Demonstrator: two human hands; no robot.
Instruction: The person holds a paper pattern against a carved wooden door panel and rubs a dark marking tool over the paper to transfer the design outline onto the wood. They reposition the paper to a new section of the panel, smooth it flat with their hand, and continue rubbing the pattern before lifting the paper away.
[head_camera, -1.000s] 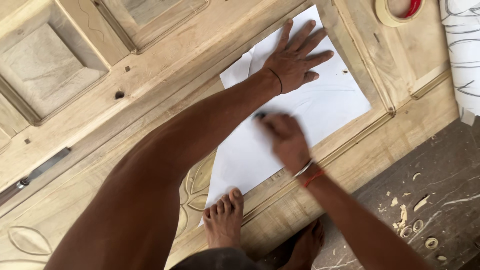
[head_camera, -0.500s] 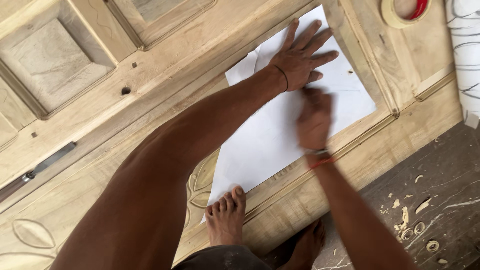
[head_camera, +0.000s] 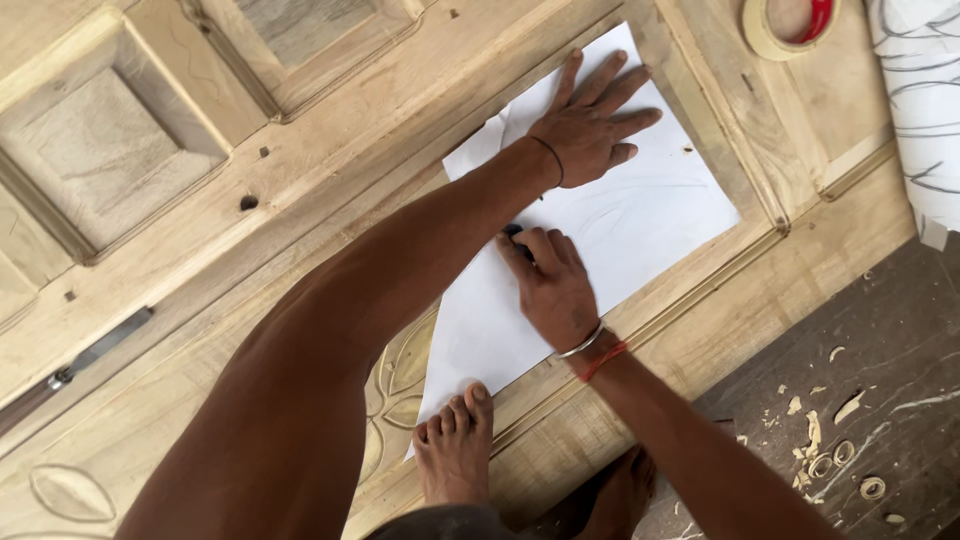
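Left hand (head_camera: 590, 125) spreads flat and wide on the white paper (head_camera: 650, 225), pinning it to the wooden door (head_camera: 300, 150); right hand (head_camera: 550, 285) pinches a dark marker (head_camera: 515, 236), rubbing mid-sheet.

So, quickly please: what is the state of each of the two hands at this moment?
Left hand: open, fingers spread, pressed flat on the white paper.
Right hand: closed on a small dark object against the paper; what it is cannot be told.

White paper sheet (head_camera: 640, 225) with faint pencil lines, pale brown wooden door (head_camera: 330, 150), red-cored tape roll (head_camera: 790, 22)
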